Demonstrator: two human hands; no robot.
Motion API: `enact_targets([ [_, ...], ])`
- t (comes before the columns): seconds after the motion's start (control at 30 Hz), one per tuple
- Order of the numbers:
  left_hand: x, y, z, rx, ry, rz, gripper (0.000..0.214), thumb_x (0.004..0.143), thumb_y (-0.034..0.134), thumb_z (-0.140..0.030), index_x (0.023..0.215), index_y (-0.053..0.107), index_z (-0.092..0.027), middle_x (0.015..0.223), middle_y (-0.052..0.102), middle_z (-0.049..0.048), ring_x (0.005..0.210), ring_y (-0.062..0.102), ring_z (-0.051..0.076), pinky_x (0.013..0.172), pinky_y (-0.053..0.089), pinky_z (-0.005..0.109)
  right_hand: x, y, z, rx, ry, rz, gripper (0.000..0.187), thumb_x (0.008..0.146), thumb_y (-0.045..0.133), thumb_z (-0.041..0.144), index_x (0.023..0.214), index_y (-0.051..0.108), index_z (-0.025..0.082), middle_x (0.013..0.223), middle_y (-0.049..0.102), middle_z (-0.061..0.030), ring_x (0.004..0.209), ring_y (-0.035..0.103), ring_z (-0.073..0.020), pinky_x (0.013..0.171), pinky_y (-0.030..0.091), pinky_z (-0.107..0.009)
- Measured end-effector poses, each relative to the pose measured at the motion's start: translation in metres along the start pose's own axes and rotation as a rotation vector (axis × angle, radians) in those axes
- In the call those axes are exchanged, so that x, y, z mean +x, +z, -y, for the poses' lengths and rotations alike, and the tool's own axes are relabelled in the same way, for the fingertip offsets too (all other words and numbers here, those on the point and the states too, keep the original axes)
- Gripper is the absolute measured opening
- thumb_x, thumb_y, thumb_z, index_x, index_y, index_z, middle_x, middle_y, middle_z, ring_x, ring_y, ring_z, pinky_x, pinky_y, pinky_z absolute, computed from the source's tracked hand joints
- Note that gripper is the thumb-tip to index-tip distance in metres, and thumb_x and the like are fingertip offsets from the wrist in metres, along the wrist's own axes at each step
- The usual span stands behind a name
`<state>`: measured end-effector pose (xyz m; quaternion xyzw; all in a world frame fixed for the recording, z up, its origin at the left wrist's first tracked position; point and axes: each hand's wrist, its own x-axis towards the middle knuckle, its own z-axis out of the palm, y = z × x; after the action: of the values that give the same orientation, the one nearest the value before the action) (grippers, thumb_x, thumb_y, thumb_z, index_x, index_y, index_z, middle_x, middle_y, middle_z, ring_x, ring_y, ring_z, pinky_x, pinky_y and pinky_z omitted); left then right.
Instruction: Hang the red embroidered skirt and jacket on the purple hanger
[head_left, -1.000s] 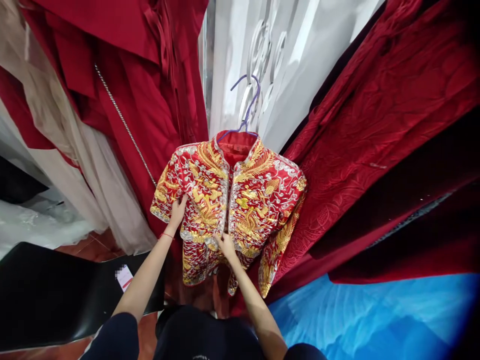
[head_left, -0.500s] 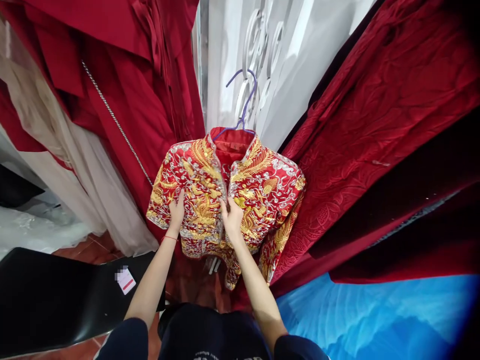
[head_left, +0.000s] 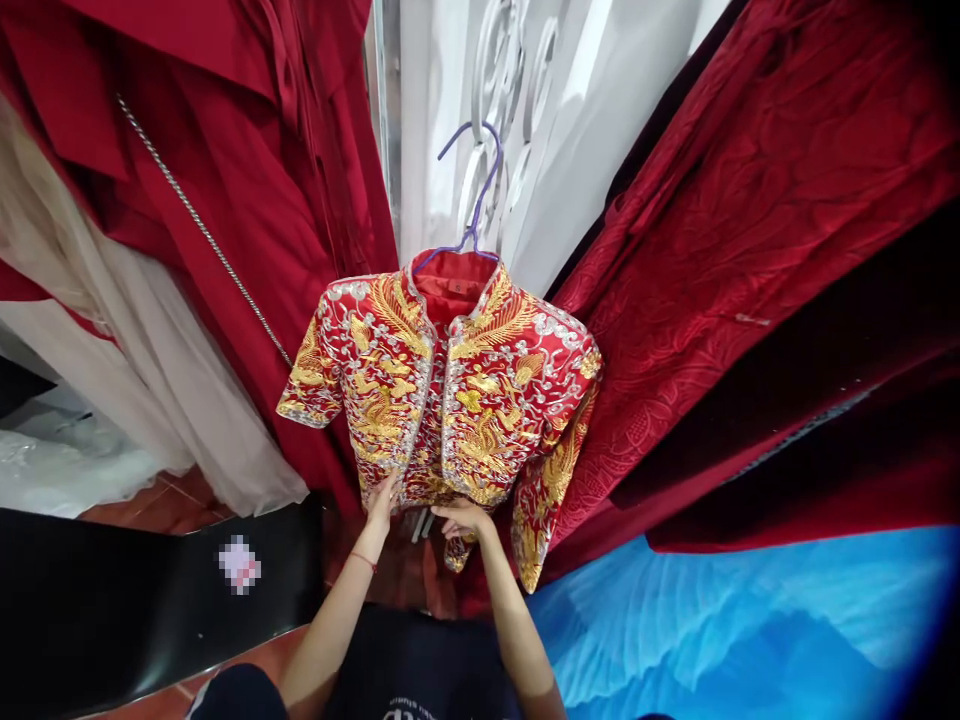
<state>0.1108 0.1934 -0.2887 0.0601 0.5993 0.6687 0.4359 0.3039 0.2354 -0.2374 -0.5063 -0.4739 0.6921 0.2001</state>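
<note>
A red jacket [head_left: 480,400] with gold and silver embroidery hangs on a purple hanger [head_left: 471,190] against a white panel. My left hand [head_left: 384,497] touches the bottom hem of the jacket's left front panel, fingers pointing up. At the hem of the right front panel my right hand [head_left: 463,519] curls its fingers around the fabric edge. Both hands are close together below the jacket's front opening.
Red garments [head_left: 247,200] with a silver chain [head_left: 202,232] hang on the left, beside pale cream fabric [head_left: 150,380]. Dark red textured cloth [head_left: 750,250] hangs on the right. A black surface with a tag [head_left: 112,600] lies lower left, blue fabric [head_left: 712,630] lower right.
Both hands slid down from the jacket's chest to its bottom hem. The left hand moved right, closer to the right hand. The view shifted slightly up and right.
</note>
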Motion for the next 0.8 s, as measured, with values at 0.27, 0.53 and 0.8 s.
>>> enact_targets([
  [0.27, 0.014, 0.006, 0.001, -0.196, -0.204, 0.044, 0.011, 0.078, 0.076, -0.018, 0.087, 0.070, -0.021, 0.092, 0.074, 0.0011, 0.087, 0.069, 0.010, 0.088, 0.049, 0.021, 0.026, 0.027, -0.049, 0.527, -0.219, -0.107, 0.043, 0.073, 0.064, 0.062, 0.093, 0.064, 0.024, 0.116, 0.070, -0.0085, 0.109, 0.067, -0.0235, 0.087, 0.055, -0.039],
  [0.53, -0.029, -0.022, 0.012, -0.307, -0.242, 0.135, 0.021, 0.068, 0.081, -0.004, 0.079, 0.070, -0.017, 0.078, 0.073, -0.0009, 0.068, 0.066, 0.007, 0.069, 0.050, 0.016, 0.035, 0.033, -0.046, 0.667, -0.290, -0.136, 0.028, 0.064, 0.078, 0.045, 0.077, 0.066, 0.023, 0.080, 0.071, -0.0029, 0.078, 0.068, -0.0199, 0.071, 0.055, -0.033],
  [0.8, -0.060, -0.025, 0.017, -0.388, -0.335, 0.238, 0.020, 0.068, 0.079, 0.000, 0.073, 0.066, -0.014, 0.063, 0.066, -0.0036, 0.051, 0.057, 0.005, 0.055, 0.047, 0.017, 0.013, 0.047, -0.040, 0.611, -0.328, -0.134, 0.033, 0.057, 0.082, 0.036, 0.081, 0.067, 0.020, 0.074, 0.069, 0.0017, 0.067, 0.063, -0.0152, 0.066, 0.054, -0.029],
])
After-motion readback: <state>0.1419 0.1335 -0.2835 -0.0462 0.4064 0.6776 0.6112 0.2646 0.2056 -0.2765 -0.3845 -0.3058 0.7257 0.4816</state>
